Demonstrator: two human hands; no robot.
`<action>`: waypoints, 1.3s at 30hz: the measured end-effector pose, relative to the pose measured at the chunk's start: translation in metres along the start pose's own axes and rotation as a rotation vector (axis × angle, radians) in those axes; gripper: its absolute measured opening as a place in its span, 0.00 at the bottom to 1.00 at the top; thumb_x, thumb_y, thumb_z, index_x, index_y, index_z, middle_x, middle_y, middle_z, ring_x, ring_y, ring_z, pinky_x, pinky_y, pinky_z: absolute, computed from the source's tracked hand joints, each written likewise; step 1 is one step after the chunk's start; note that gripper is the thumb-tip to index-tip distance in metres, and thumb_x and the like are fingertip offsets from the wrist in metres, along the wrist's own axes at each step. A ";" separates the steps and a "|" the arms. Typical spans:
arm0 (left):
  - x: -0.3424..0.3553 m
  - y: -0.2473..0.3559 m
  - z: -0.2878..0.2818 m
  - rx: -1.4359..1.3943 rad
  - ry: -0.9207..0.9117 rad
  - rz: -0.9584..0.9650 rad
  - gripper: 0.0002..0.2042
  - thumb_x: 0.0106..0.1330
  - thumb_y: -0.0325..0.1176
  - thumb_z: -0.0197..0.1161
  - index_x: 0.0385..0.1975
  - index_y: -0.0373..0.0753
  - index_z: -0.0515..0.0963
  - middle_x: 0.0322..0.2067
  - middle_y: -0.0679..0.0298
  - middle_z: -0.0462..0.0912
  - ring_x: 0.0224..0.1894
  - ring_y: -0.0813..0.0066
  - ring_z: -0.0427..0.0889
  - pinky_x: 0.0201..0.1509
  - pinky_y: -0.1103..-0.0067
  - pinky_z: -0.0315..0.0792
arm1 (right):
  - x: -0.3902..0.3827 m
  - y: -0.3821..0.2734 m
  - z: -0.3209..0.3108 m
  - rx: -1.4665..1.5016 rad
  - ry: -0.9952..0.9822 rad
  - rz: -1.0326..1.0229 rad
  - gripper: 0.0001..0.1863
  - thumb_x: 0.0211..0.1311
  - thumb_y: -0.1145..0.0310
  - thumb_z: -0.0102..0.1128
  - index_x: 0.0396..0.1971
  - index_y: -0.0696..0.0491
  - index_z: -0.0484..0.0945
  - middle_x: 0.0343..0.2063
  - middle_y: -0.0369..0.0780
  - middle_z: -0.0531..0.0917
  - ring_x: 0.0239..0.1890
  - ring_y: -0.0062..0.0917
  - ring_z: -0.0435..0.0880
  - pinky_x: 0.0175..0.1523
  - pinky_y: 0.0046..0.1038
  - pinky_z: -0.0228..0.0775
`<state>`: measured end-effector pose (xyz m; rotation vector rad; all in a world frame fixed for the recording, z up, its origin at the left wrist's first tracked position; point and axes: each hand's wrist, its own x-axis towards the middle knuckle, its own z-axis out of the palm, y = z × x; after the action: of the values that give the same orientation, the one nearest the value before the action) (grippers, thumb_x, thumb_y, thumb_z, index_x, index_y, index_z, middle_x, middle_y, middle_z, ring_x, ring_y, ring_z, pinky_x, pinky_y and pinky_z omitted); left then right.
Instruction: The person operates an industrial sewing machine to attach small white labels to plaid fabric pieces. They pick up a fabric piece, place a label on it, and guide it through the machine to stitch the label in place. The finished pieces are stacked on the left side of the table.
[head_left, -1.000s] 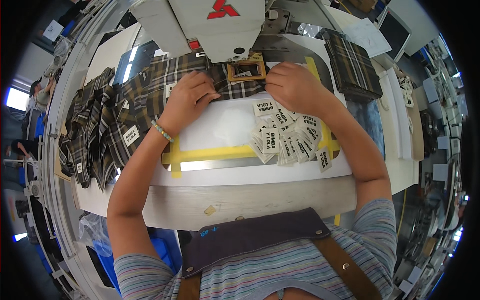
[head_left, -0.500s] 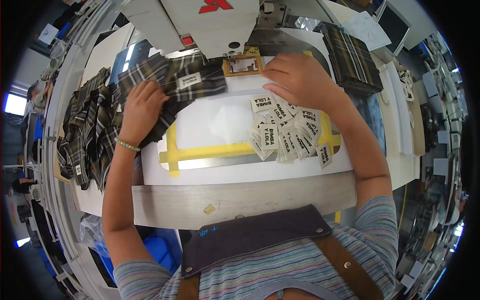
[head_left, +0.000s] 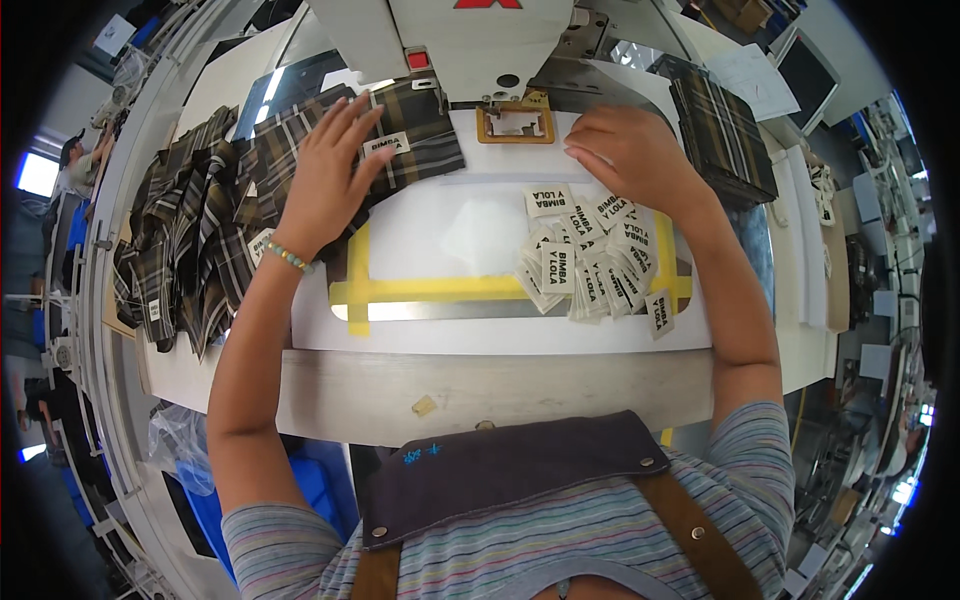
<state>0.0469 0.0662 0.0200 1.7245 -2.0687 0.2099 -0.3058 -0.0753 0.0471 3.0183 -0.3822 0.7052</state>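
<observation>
My left hand (head_left: 330,185) lies open over a dark plaid fabric piece (head_left: 425,130), fingers spread toward the machine. A white label (head_left: 388,145) with dark print sits on that fabric, beside my thumb. My right hand (head_left: 637,162) is at the right of the machine's small brass-coloured clamp frame (head_left: 515,124), apart from it. Its fingers are curled with the thumb close to them; whatever they may hold is hidden. Below this hand, a loose heap of white printed labels (head_left: 558,268) rests on the white work plate (head_left: 440,235).
The sewing machine head (head_left: 480,50) hangs over the far middle. Crumpled plaid pieces (head_left: 185,230) pile up at the left; a neat plaid stack (head_left: 725,130) stands at the right. Yellow tape (head_left: 440,288) edges the plate. A blue bin (head_left: 320,485) is below the table's front edge.
My left hand has gone from curled on the fabric to spread, farther forward. The plaid piece has shifted and turned slightly. My right thumb and fingers have drawn closer together.
</observation>
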 end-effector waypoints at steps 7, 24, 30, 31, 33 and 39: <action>-0.017 -0.058 0.010 0.272 -0.206 -0.185 0.34 0.75 0.60 0.50 0.75 0.49 0.62 0.77 0.62 0.57 0.79 0.56 0.52 0.80 0.59 0.45 | -0.001 0.003 0.000 0.034 0.035 0.031 0.08 0.63 0.67 0.67 0.34 0.56 0.85 0.36 0.38 0.86 0.37 0.36 0.84 0.42 0.34 0.77; 0.029 0.078 0.016 -0.251 0.061 0.468 0.11 0.56 0.25 0.71 0.39 0.35 0.82 0.39 0.60 0.85 0.42 0.60 0.83 0.48 0.69 0.79 | 0.034 -0.003 0.024 0.114 -0.188 0.162 0.18 0.72 0.54 0.56 0.48 0.48 0.88 0.67 0.40 0.73 0.74 0.40 0.62 0.74 0.47 0.56; 0.025 0.067 0.029 -0.377 0.065 0.399 0.09 0.59 0.23 0.69 0.39 0.36 0.83 0.38 0.59 0.85 0.41 0.59 0.83 0.45 0.70 0.79 | 0.019 -0.011 -0.005 0.141 0.066 0.094 0.11 0.66 0.66 0.64 0.44 0.54 0.86 0.55 0.39 0.82 0.59 0.35 0.77 0.62 0.36 0.72; 0.024 0.066 0.030 -0.398 0.061 0.377 0.09 0.60 0.22 0.68 0.39 0.36 0.84 0.38 0.59 0.85 0.40 0.60 0.84 0.44 0.70 0.78 | 0.015 -0.015 -0.011 0.197 0.011 0.126 0.11 0.65 0.66 0.64 0.44 0.54 0.86 0.53 0.39 0.83 0.58 0.35 0.78 0.60 0.36 0.73; 0.025 0.068 0.030 -0.488 0.046 0.291 0.07 0.62 0.22 0.67 0.40 0.35 0.84 0.37 0.59 0.85 0.39 0.62 0.84 0.43 0.72 0.78 | 0.008 -0.028 -0.020 0.309 -0.092 0.184 0.11 0.65 0.66 0.65 0.43 0.54 0.86 0.50 0.38 0.84 0.54 0.35 0.80 0.58 0.36 0.74; 0.024 0.066 0.023 -0.671 -0.070 0.090 0.08 0.67 0.22 0.63 0.43 0.36 0.85 0.38 0.60 0.86 0.36 0.68 0.84 0.41 0.75 0.78 | 0.013 -0.074 0.004 0.283 -0.124 0.143 0.10 0.63 0.63 0.65 0.35 0.54 0.85 0.37 0.39 0.84 0.44 0.35 0.81 0.49 0.36 0.74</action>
<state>-0.0254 0.0495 0.0197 1.2372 -1.9506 -0.4752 -0.2751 -0.0065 0.0516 3.3403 -0.5513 0.6303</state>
